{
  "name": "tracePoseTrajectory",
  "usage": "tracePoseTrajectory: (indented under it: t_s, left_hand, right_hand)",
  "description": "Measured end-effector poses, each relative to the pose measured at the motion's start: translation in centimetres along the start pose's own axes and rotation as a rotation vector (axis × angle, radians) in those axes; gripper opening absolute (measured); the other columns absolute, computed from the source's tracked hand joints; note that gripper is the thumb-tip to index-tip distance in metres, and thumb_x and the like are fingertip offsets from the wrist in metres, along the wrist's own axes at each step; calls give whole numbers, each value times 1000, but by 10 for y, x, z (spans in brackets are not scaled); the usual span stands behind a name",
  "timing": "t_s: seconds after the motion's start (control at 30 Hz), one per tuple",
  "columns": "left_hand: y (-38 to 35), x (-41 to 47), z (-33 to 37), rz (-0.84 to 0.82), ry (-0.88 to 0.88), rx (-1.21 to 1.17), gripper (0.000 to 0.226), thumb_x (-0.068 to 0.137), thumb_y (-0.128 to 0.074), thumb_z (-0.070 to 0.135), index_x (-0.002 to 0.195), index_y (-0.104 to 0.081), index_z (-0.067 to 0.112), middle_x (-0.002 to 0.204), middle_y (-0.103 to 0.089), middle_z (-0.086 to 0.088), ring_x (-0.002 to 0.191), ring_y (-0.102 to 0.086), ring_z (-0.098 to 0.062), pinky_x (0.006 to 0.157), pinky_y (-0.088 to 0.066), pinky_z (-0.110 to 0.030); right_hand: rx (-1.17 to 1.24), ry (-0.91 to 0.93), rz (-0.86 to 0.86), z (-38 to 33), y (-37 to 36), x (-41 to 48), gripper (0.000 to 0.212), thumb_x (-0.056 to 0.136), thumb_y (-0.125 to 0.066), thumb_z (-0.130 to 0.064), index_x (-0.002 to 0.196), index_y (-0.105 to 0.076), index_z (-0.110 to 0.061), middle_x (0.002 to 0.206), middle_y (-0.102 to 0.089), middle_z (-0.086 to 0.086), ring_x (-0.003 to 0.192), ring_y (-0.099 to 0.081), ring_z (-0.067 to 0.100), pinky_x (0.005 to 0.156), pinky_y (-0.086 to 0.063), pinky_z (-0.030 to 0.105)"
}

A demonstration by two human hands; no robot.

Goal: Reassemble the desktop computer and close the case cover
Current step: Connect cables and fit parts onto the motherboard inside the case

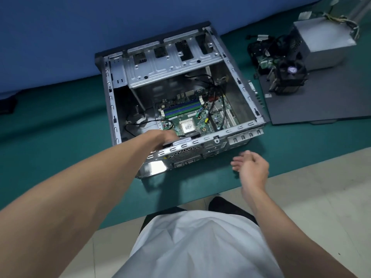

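Note:
The open grey computer case (244, 125) lies on its side on a green mat, its rear panel towards me. Inside lies the green motherboard (208, 114) with the bare CPU (187, 126) and loose black cables. My left hand (163, 137) reaches over the rear wall into the case and curls around a black fan (193, 135) just inside the rear vent. My right hand (251, 165) hovers open above the mat, near the case's rear right corner, holding nothing. The dark grey case cover (329, 103) lies flat to the right of the case.
A CPU cooler (287, 77) stands on the cover's far end. Behind it lie a grey power supply (325, 43) with its cable bundle and a black part with wires (259, 53). A blue panel (80, 37) bounds the mat at the back. The mat's near edge (180, 199) meets tiled floor.

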State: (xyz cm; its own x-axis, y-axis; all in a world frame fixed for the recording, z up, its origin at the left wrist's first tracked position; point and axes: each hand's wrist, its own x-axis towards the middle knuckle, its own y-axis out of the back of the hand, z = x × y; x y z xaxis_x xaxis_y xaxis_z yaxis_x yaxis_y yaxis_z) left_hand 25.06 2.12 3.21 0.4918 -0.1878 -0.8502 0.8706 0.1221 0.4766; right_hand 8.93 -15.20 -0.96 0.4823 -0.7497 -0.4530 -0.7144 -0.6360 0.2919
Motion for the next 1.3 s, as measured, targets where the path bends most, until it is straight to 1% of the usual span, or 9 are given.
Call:
tracePoseTrajectory:
  t_s: [0.07, 0.2, 0.37, 0.6, 0.73, 0.83, 0.97, 1.13, 1.3]
  left_hand:
    - [0, -4, 6, 21, 48, 2, 11, 99, -40, 2, 103, -50, 1, 96, -54, -9, 63, -57, -15, 53, -49, -22]
    - [1, -5, 12, 46, 74, 76, 27, 102, -31, 5, 124, -47, 0, 130, -47, -18, 116, -47, -24, 93, -34, -33]
    - [3, -6, 18, 14, 121, 163, 36, 103, -31, 6, 130, -45, -13, 139, -46, -24, 129, -45, -33, 102, -34, -33]
    - [2, -1, 17, 28, 176, 116, 24, 102, -34, 5, 97, -55, -3, 93, -46, -14, 72, -43, -19, 66, -42, -27]
    - [1, 0, 14, 21, 171, 88, 35, 103, -36, 11, 122, -51, -13, 100, -57, -20, 88, -56, -29, 76, -41, -36]
    - [0, 1, 12, 18, 169, 77, 35, 102, -38, 12, 124, -51, -12, 130, -53, -27, 109, -54, -36, 94, -38, -41]
    - [0, 1, 11, 14, 151, 60, 35, 103, -37, 14, 126, -51, -8, 130, -52, -22, 122, -49, -33, 91, -37, -33]
    - [0, 5, 5, 30, 150, 12, 17, 102, -40, 13, 98, -51, 1, 83, -50, -8, 69, -45, -17, 62, -36, -29]
    - [-2, 12, -3, 43, 144, -29, 18, 103, -41, 16, 104, -51, 1, 87, -51, -8, 69, -46, -15, 64, -38, -24]
  right_hand:
    - [-22, 32, 58, -16, 16, 22, 30, 101, -43, -18, 79, -62, -11, 66, -67, 4, 48, -62, 8, 53, -50, 26]
    - [-100, 134, 75, -52, 31, 73, 28, 99, -45, -22, 77, -61, -16, 69, -66, 1, 61, -66, 22, 76, -55, 44]
    - [-525, 415, -68, -79, 23, 126, 24, 99, -49, -20, 101, -67, -5, 96, -69, 14, 99, -59, 35, 87, -41, 31]
    - [-978, 661, -194, -89, 0, 174, 20, 91, -48, 5, 101, -65, 3, 99, -63, 24, 92, -60, 40, 81, -52, 44]
    - [-1051, 633, -238, -96, -11, 188, 23, 89, -50, 4, 105, -65, 0, 103, -63, 26, 95, -59, 42, 82, -50, 43]
    - [-1016, 507, -242, -105, -20, 196, 26, 87, -51, 0, 108, -66, -5, 111, -59, 26, 102, -57, 43, 90, -51, 43]
    - [-901, 259, -198, -114, -29, 207, 34, 85, -55, -5, 118, -62, -5, 125, -55, 23, 112, -55, 38, 99, -47, 40]
    - [-908, 188, -135, -117, -36, 207, 35, 85, -57, -5, 119, -57, 4, 127, -56, 23, 114, -56, 38, 96, -46, 37]
    - [-969, 237, -120, -113, -32, 202, 33, 85, -54, -5, 117, -57, 4, 127, -54, 24, 114, -55, 41, 93, -47, 39]
